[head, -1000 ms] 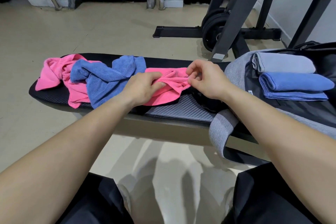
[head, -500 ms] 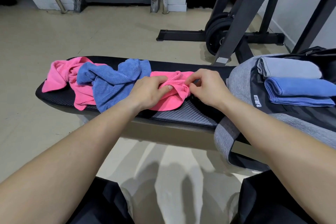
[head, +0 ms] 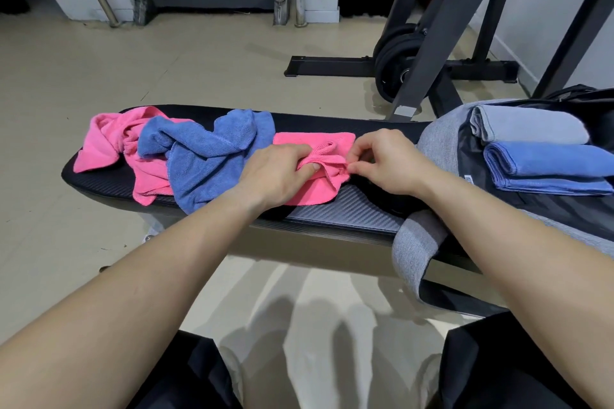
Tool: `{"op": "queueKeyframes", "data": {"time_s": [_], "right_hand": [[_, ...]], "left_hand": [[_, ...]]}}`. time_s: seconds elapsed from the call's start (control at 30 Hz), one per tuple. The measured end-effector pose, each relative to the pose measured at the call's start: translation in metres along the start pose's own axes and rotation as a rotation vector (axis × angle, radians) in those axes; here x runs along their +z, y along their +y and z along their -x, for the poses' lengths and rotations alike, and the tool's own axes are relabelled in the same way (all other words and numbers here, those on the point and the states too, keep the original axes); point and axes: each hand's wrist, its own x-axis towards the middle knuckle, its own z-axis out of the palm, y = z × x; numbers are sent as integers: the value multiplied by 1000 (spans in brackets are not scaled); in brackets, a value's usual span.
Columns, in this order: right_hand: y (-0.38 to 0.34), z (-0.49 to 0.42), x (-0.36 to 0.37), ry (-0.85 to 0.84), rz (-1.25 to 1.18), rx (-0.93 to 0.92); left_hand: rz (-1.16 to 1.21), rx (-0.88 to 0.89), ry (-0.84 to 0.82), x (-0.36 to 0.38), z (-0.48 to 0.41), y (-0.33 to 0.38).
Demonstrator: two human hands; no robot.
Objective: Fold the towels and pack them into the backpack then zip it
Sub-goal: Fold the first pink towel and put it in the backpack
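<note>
While it lies bunched on the black bench, the pink towel is pinched by both hands — left hand and right hand — beside the open grey backpack holding folded grey and blue towels.

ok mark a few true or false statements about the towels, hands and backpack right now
1. The left hand and right hand both pinch one pink towel. True.
2. The backpack is zipped shut. False: it lies open.
3. A crumpled blue towel lies on the bench, left of the hands. True.
4. Three folded towels lie in the backpack. False: two, a grey towel and a folded blue towel.
</note>
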Motion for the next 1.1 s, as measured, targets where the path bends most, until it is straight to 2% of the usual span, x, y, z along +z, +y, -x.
{"op": "queueKeyframes", "data": {"time_s": [0.2,0.3,0.5,0.6,0.87,0.97,1.1], "right_hand": [[2,13,-19,-53,-49,57],[-2,14,-10,13,-72,172],[-8,10,11,164,-58,278],[-9,10,9,125,-42,267],[-9,11,-4,134,-246,342],[-8,11,2,175,-315,340],[-6,13,1,140,-376,252]], "left_hand": [[-95,44,13,5,3,9],[-128,88,9,9,4,13],[-92,88,4,8,3,14],[-113,83,-17,8,3,14],[-202,75,-61,9,2,19],[-144,65,-49,7,5,21],[-73,-10,-11,5,15,30]]}}
